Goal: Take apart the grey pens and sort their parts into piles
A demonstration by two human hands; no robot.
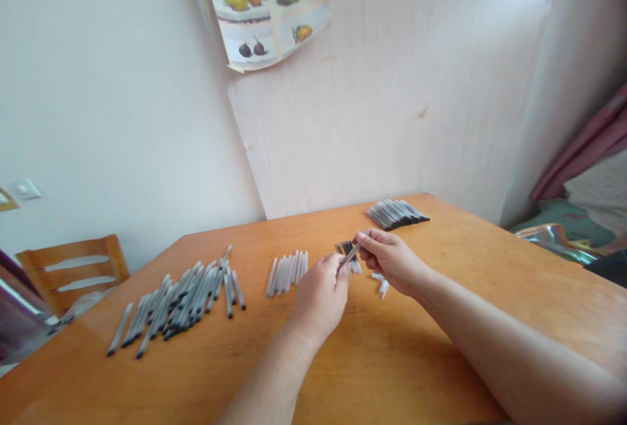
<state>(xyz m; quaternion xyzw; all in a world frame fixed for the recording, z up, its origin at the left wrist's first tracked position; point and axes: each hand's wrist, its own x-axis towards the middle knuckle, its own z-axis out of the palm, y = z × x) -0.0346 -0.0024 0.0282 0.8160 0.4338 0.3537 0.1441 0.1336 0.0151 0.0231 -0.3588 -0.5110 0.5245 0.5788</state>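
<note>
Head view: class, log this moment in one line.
left hand: pinching pen; right hand: pinching same pen; dark-tipped tubes: left side; white tubes: middle

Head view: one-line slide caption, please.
Left hand and right hand hold a pen-like piece above a wooden table, dark-tipped tubes heaped at left.

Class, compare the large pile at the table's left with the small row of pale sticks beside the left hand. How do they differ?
The large pile has many pieces; the small row has only a few. The large pile's pieces have dark ends; the small row's look pale. The large pile is jumbled; the small row lies roughly side by side. Both contain slim pieces.
</note>
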